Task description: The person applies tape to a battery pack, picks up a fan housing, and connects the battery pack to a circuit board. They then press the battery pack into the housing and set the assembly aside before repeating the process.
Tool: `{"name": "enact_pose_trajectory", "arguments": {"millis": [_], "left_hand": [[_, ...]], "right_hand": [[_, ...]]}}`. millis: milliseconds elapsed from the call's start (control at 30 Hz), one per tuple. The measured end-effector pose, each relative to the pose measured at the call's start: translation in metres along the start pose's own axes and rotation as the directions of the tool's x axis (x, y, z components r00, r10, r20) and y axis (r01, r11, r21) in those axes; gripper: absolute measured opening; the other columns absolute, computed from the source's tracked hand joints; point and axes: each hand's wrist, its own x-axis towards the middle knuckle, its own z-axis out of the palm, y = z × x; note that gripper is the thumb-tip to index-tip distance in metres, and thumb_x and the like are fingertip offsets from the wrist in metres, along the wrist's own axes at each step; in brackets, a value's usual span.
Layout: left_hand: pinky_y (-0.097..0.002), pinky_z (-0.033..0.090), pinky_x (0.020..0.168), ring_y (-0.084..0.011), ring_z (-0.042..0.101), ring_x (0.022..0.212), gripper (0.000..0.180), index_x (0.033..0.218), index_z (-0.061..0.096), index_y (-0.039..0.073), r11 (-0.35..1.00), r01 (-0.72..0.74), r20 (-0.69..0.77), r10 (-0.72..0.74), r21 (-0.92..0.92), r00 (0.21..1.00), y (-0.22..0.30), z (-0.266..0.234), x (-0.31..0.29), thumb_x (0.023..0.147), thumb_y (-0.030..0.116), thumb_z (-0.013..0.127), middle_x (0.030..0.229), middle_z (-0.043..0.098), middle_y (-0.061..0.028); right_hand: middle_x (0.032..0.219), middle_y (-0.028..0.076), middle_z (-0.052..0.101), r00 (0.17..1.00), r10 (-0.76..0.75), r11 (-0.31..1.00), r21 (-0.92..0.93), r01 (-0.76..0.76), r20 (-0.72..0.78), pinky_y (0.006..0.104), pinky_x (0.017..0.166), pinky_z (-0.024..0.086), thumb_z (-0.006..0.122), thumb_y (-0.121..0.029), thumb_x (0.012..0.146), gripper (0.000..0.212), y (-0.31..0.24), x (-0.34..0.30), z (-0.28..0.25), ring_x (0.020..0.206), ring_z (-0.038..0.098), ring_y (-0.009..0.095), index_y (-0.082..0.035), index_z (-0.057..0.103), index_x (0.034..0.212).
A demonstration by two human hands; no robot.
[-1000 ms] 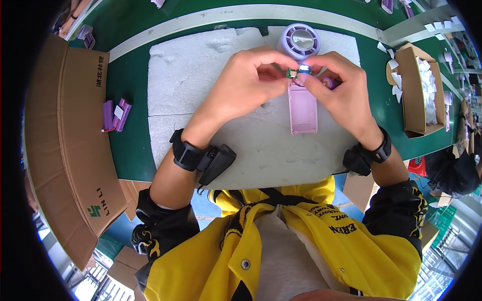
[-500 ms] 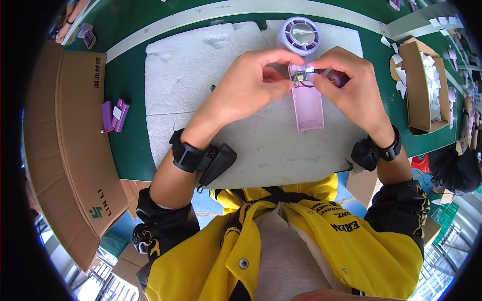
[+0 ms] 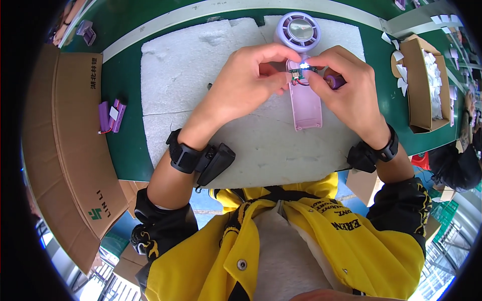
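Observation:
On the foam mat lies a purple handheld fan (image 3: 300, 32), its round head away from me and its pink handle shell (image 3: 307, 111) open toward me. Between my hands, over the upper handle, is a small green circuit board (image 3: 295, 75) with thin wires and a bright white light lit on it. My left hand (image 3: 258, 72) pinches the board's left side between thumb and fingertips. My right hand (image 3: 346, 83) pinches its right side near the light. A purple cylindrical battery (image 3: 335, 82) shows under my right palm; whether the hand grips it is hidden.
White foam mat (image 3: 175, 75) covers the green table. Two purple batteries (image 3: 112, 116) lie left of it, beside a tall cardboard box (image 3: 75, 130). On the right stands an open carton (image 3: 422, 85) of white pieces, with white tabs along its edge. Another person's arm (image 3: 70, 20) shows far left.
Both hands keep their pinch on the circuit board, which has tilted and shifted slightly left. The light has moved left with it. The whole view has shifted a little.

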Motion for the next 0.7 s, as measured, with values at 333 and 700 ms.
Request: {"name": "enact_pose_trajectory", "arguments": {"millis": [333,700], "left_hand": [[-0.0255,0.048,0.060,-0.0104,0.061,0.066,0.028,0.106,0.072,0.009,0.988,0.020,-0.036,-0.015,0.154,0.999,0.007,0.004,-0.002,0.083,0.000,0.060,0.080,0.067,-0.0061],[-0.0284,0.048,0.063,-0.0174,0.062,0.068,0.021,0.102,0.074,0.009,0.949,-0.132,-0.053,0.153,0.285,0.987,0.004,0.004,-0.001,0.084,0.003,0.064,0.083,0.067,-0.0094]], "right_hand": [[0.076,0.005,0.063,0.999,0.045,0.999,-0.014,-0.045,0.030,0.0214,0.053,0.043,0.071,-0.004,0.078,0.019,-0.002,0.001,-0.003,0.054,0.053,0.009,-0.001,0.062,0.094],[0.075,0.008,0.059,0.900,0.166,0.984,-0.010,-0.177,0.404,0.0272,0.059,0.048,0.079,-0.009,0.075,0.035,-0.009,0.005,-0.025,0.059,0.055,0.018,-0.004,0.047,0.090]]}}
